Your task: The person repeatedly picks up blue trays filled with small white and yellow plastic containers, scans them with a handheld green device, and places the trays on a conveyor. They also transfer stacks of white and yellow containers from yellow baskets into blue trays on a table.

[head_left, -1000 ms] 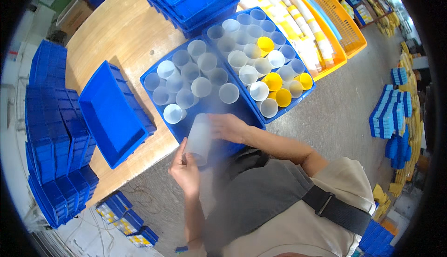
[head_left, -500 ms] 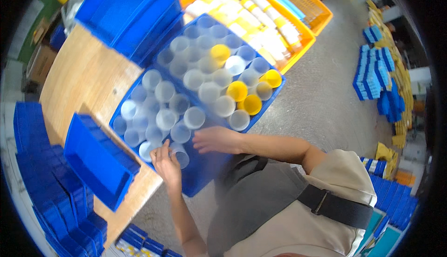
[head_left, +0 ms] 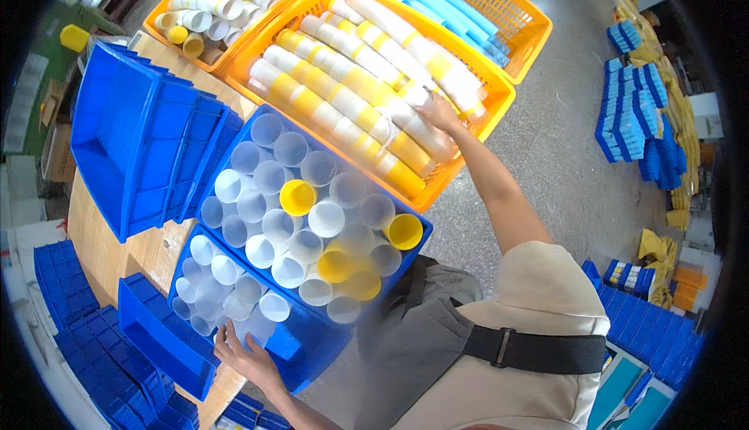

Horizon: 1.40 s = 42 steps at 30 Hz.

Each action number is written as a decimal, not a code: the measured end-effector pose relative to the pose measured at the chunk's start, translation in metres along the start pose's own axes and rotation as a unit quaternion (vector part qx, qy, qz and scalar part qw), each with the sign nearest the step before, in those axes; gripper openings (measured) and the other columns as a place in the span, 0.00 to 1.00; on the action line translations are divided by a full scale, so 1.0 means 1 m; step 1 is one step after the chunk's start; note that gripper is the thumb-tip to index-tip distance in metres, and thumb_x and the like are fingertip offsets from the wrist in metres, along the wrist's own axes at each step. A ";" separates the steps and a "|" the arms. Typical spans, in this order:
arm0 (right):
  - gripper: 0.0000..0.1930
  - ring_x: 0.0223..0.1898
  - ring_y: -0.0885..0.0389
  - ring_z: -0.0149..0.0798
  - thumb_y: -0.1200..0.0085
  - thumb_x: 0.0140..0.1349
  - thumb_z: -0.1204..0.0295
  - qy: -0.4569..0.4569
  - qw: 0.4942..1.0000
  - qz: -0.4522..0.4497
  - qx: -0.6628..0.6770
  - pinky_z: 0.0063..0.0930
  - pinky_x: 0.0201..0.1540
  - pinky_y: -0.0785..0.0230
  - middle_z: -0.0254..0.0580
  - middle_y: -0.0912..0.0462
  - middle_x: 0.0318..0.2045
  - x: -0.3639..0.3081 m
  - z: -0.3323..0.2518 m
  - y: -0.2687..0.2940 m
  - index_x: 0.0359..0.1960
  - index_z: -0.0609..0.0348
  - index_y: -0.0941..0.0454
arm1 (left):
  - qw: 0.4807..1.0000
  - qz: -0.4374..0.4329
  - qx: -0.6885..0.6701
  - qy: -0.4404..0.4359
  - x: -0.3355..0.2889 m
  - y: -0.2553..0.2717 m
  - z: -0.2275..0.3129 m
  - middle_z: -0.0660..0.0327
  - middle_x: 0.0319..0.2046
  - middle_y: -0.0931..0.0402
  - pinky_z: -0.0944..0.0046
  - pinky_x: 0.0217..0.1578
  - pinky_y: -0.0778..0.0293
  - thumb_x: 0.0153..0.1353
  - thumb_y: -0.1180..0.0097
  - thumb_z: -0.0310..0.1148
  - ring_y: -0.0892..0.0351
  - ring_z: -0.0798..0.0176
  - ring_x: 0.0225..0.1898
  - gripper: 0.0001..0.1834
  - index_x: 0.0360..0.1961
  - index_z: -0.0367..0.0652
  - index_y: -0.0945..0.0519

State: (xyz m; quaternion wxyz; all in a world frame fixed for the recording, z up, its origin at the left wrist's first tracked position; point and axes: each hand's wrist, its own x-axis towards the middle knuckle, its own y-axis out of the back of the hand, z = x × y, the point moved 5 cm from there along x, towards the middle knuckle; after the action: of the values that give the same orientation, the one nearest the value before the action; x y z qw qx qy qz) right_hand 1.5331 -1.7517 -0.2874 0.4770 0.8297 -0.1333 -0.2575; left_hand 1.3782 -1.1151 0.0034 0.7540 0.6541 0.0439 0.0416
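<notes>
My left hand [head_left: 248, 358] is at the near left edge of a blue bin [head_left: 290, 352], fingers spread beside translucent plastic cups [head_left: 242, 297]. These cups fill the left part of that bin, mouths up; its near right part shows bare blue floor. My right arm stretches into an orange crate [head_left: 499, 110], where my right hand [head_left: 441, 114] has its fingers curled over the end of a long stack of white and yellow cups [head_left: 409, 95]. Behind the first bin, a second blue bin [head_left: 261, 114] holds upright translucent cups and several yellow cups [head_left: 298, 197].
Nested empty blue bins [head_left: 117, 141] stand on the wooden table [head_left: 105, 227], with more blue bins [head_left: 101, 352] at the lower left. Another orange crate [head_left: 168, 9] holds white stacks; a further crate [head_left: 530, 32] holds light-blue ones. Grey floor [head_left: 538, 149] lies to the right.
My right hand has left the cups in the blue bin and reached far right into the orange crate. My left hand stays by the near bin. The view has shifted, showing more of the crates.
</notes>
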 end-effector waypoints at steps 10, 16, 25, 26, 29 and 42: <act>0.35 0.63 0.33 0.54 0.32 0.51 0.70 0.447 0.862 -0.176 0.163 0.41 0.66 0.39 0.47 0.28 0.61 -0.144 -0.203 0.098 0.63 0.55 0.31 | 0.752 -0.122 -0.633 0.137 0.034 -0.025 0.170 0.48 0.53 0.24 0.61 0.53 0.26 0.67 0.44 0.28 0.23 0.58 0.55 0.20 0.59 0.33 0.27; 0.39 0.64 0.33 0.47 0.33 0.55 0.60 0.524 0.738 -0.302 0.299 0.41 0.66 0.40 0.44 0.28 0.59 -0.273 -0.312 0.110 0.67 0.55 0.36 | 0.939 0.027 -0.342 0.001 0.009 0.027 0.144 0.48 0.26 0.19 0.63 0.28 0.25 0.57 0.47 0.18 0.16 0.57 0.25 0.07 0.36 0.34 0.20; 0.28 0.47 0.20 0.47 0.55 0.71 0.50 -0.200 0.512 -0.549 0.630 0.43 0.52 0.26 0.51 0.22 0.48 -0.479 -0.348 -0.011 0.58 0.65 0.35 | 0.972 0.132 -0.179 -0.074 -0.120 0.079 0.049 0.57 0.17 0.32 0.57 0.21 0.30 0.40 0.43 0.22 0.27 0.53 0.19 0.07 0.23 0.43 0.26; 0.27 0.44 0.19 0.47 0.55 0.71 0.51 -0.184 0.510 -0.572 0.616 0.43 0.49 0.24 0.50 0.21 0.46 -0.496 -0.358 -0.018 0.57 0.65 0.34 | 0.973 0.141 -0.169 -0.064 -0.134 0.088 0.030 0.57 0.18 0.31 0.56 0.22 0.30 0.42 0.41 0.25 0.26 0.53 0.20 0.06 0.24 0.44 0.26; 0.25 0.40 0.18 0.41 0.53 0.70 0.52 -0.188 0.572 -0.559 0.570 0.37 0.44 0.22 0.45 0.19 0.41 -0.552 -0.397 -0.026 0.53 0.63 0.29 | 0.978 0.126 -0.163 -0.028 -0.173 0.113 -0.029 0.59 0.20 0.29 0.55 0.21 0.31 0.51 0.41 0.36 0.26 0.53 0.21 0.07 0.25 0.46 0.24; 0.28 0.42 0.16 0.43 0.52 0.70 0.49 -0.108 0.547 -0.698 0.450 0.39 0.48 0.22 0.48 0.19 0.43 -0.609 -0.399 -0.143 0.56 0.63 0.32 | 0.948 0.284 -0.101 0.102 -0.283 0.122 -0.198 0.58 0.11 0.38 0.60 0.13 0.43 0.61 0.44 0.27 0.37 0.61 0.12 0.18 0.14 0.39 0.32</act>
State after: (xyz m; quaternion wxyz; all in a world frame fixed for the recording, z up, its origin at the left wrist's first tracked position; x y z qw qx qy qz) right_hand 1.2438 -1.1060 -0.0635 -0.3070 0.7334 0.3385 -0.5033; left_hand 1.0723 -0.9369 0.0995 0.7646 0.5522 -0.0717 0.3246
